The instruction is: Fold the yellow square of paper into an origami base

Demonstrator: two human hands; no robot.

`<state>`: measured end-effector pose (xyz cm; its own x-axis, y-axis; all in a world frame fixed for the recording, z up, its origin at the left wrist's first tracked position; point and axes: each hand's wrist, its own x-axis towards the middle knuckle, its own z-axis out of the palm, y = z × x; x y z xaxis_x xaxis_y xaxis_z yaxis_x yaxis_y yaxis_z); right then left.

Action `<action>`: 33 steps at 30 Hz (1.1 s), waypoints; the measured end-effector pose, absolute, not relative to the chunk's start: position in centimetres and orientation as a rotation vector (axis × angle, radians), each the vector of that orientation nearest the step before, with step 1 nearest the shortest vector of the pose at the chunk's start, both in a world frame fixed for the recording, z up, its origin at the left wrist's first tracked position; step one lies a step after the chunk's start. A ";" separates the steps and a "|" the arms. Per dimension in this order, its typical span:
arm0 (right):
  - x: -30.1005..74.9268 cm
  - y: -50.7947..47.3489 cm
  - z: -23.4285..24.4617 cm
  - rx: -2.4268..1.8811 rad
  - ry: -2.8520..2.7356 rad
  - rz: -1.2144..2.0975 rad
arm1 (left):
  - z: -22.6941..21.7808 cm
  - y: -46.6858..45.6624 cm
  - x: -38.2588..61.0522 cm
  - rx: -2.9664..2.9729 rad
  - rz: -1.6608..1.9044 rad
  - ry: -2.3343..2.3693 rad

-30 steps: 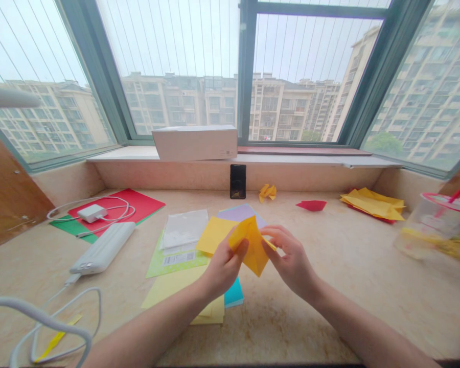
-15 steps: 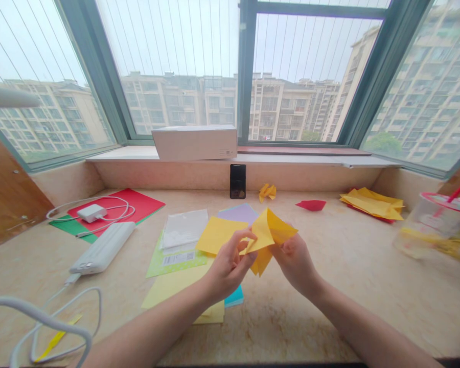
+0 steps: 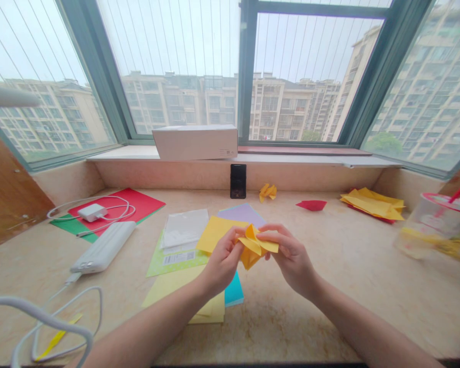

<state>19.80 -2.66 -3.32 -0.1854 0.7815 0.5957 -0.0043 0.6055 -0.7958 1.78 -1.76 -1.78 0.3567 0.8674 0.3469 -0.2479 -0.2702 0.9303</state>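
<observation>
Between my two hands is a piece of folded yellow origami paper (image 3: 252,250), raised over the counter with several flaps standing out. My left hand (image 3: 226,257) pinches its left side between thumb and fingers. On the other side my right hand (image 3: 291,255) grips the right flap, its fingers bent over the top edge. A flat yellow sheet (image 3: 216,232) lies just behind my left hand. Pale yellow sheets (image 3: 176,291) and a blue paper stack (image 3: 234,291) lie under and beside my left forearm.
A phone (image 3: 238,181) leans against the back ledge. Beside it sits a small folded yellow paper piece (image 3: 267,192), then a red folded paper (image 3: 311,205) and a yellow paper pile (image 3: 373,203). A plastic cup (image 3: 425,230) stands right; a power bank (image 3: 103,248) with cables lies left.
The yellow paper's large upright flaps have been drawn in, so it looks more compact. My right hand has shifted its hold, with its fingers now over the top.
</observation>
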 end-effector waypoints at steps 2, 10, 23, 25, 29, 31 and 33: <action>19.8 -2.6 -3.2 -0.624 -1.570 0.840 | -1.9 -1.8 1.7 1.375 1.188 0.591; 20.1 -2.9 -2.3 -0.686 -1.633 0.709 | -2.0 -1.6 0.9 1.526 1.095 0.475; 20.6 -2.9 -3.0 -0.691 -1.783 0.756 | -1.9 -1.4 1.6 1.444 1.130 0.582; 20.7 -2.9 -2.8 -0.695 -1.799 0.766 | -1.8 -1.4 1.5 1.411 1.115 0.590; 20.8 -2.9 -2.3 -0.755 -1.681 0.826 | -1.8 -1.5 1.5 1.349 1.111 0.661; 20.8 -2.8 -2.1 -0.788 -1.586 0.963 | -1.8 -1.6 1.6 1.368 1.154 0.689; 20.7 -2.7 -1.9 -0.809 -1.529 1.077 | -1.6 -1.7 1.5 1.391 1.178 0.708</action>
<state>20.70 -2.67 -1.90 -0.2216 0.9039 0.3658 -0.0406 0.3663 -0.9296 1.54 -1.66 -1.58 0.3208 0.9124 0.2542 -0.2043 -0.1954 0.9592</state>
